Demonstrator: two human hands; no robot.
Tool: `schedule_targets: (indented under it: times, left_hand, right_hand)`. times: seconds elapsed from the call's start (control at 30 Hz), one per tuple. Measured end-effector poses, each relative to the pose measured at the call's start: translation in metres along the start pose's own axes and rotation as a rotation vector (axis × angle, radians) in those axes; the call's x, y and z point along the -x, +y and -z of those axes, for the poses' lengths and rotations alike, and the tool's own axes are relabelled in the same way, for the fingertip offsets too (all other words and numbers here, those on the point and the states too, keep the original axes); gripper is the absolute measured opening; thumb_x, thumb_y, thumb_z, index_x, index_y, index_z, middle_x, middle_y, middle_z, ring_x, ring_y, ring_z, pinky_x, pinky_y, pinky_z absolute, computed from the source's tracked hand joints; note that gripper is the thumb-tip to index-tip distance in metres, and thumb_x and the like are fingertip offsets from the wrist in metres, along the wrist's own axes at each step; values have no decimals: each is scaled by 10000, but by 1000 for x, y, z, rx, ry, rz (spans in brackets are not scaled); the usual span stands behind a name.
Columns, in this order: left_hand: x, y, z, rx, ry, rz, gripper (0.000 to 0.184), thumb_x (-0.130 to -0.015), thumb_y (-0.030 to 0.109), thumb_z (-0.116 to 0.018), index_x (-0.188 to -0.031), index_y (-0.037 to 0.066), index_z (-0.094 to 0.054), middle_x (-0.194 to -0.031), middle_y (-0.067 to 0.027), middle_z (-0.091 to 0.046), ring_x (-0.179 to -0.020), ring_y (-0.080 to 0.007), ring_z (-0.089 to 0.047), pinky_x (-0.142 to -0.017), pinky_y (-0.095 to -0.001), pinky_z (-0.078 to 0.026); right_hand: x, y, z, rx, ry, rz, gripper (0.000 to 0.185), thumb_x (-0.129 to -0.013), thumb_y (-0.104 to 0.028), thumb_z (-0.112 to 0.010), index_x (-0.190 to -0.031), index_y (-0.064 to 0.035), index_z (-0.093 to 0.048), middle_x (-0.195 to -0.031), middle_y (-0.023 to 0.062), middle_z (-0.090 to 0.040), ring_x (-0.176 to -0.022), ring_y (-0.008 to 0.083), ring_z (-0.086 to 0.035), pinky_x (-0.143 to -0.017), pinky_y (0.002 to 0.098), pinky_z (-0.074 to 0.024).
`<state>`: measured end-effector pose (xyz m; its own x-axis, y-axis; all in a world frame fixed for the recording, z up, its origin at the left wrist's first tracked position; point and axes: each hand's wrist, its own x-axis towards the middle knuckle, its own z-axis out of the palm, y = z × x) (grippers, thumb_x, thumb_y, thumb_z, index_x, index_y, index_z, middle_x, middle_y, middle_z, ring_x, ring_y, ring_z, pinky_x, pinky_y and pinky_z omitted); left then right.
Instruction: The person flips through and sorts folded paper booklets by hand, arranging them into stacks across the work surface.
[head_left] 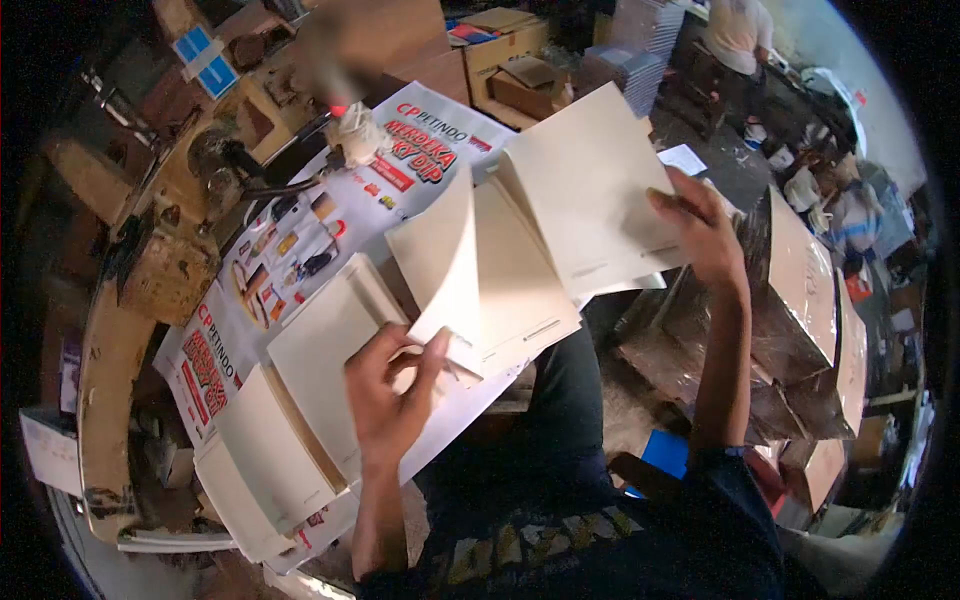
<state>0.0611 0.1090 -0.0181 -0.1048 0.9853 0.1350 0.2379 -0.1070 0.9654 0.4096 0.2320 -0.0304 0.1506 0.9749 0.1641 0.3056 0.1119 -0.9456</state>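
Cream paper sheets lie in overlapping stacks across a printed banner (pixel 425 130). My left hand (pixel 395 385) pinches the lower corner of a curled sheet (pixel 450 270), lifted from the middle stack (pixel 515 280). On the right, my right hand (pixel 700 225) grips the edge of a group of sheets (pixel 595 190), thumb on top and the other fingers partly hidden. Nearer the left end of the banner lie another stack (pixel 335 350) and a further pair of stacks (pixel 275 440).
Behind the banner stands a worn machine (pixel 200 200) with a metal arm. Plastic-wrapped bundles (pixel 790 300) are at the right. Cardboard boxes (pixel 510 60) and piled sheets (pixel 640 60) stand at the back. Another person (pixel 738 35) is at the upper right.
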Motion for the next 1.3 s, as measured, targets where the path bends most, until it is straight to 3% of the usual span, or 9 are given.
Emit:
schedule_targets:
  times: [0.3,0.47,0.53,0.7,0.8,0.93,1.1,1.2,1.3]
  left_hand:
    - [29,-17,63,-854,-162,-92,441,-609,278,-887,-878,44,-627,-964,-87,-601,-934,-219,-615,-750,-363,-521]
    - [34,-31,91,-360,-252,6,200,-809,123,-749,-838,-14,-606,-878,-110,-628,-796,-192,-661,-701,-303,-552]
    - [48,-20,102,-272,-68,164,160,-851,94,-706,-823,-31,-609,-799,-104,-641,-743,-158,-660,-689,-291,-551]
    - [105,-19,162,-88,309,281,259,-825,157,-754,-935,-39,-624,-943,-134,-659,-935,-185,-659,-825,-293,-523]
    - [125,-31,187,-243,34,-129,580,-690,325,-853,-1099,-1,-604,-1224,-202,-583,-1193,-293,-547,-992,-414,-436]
    - [139,-32,187,-1031,-29,343,1001,-556,443,-875,-1369,96,-406,-1452,-190,-399,-1397,-368,-286,-1148,-499,-217]
    - [141,-30,214,-644,10,449,610,-695,310,-817,-1227,132,-575,-1289,-133,-566,-1272,-319,-464,-1095,-439,-338]
    - [161,-42,223,-547,151,397,240,-799,172,-751,-999,55,-689,-995,-124,-701,-1022,-281,-641,-924,-384,-483]
    - [178,-32,233,-347,517,492,158,-842,56,-697,-982,-13,-667,-837,-76,-695,-748,-102,-630,-717,-276,-514]
  right_hand:
    - [39,1,-108,-74,-467,-28,451,-946,-214,-566,-1285,76,-492,-1154,149,-611,-976,168,-575,-868,284,-453]
    - [37,-3,-118,-513,-390,-594,533,-884,-226,-674,-1322,27,-507,-1140,77,-637,-1007,151,-595,-905,287,-454]
    - [33,43,-118,104,-423,2,538,-836,-218,-736,-1276,26,-546,-1129,86,-645,-1018,171,-605,-892,299,-473]
    - [57,-19,-143,-315,-424,-200,447,-868,-86,-649,-1288,4,-525,-1093,102,-648,-1002,145,-596,-860,279,-490]
    - [79,-38,-178,-456,-693,-121,424,-889,-53,-603,-1294,18,-501,-1115,89,-635,-995,146,-593,-857,286,-492]
    - [102,-40,-245,-88,-780,210,456,-895,-19,-583,-1341,-10,-485,-1164,50,-622,-1068,121,-555,-916,261,-446]
    - [128,-91,-269,-508,-566,-679,377,-905,-104,-603,-1251,26,-532,-1190,138,-616,-1076,184,-565,-949,316,-442]
    - [127,-70,-275,-178,-914,133,381,-904,-135,-625,-1244,15,-540,-1143,122,-635,-1065,169,-571,-941,316,-449]
    - [140,-66,-282,-299,-896,44,378,-926,-142,-599,-1264,8,-521,-1106,97,-641,-1026,159,-579,-916,309,-461]
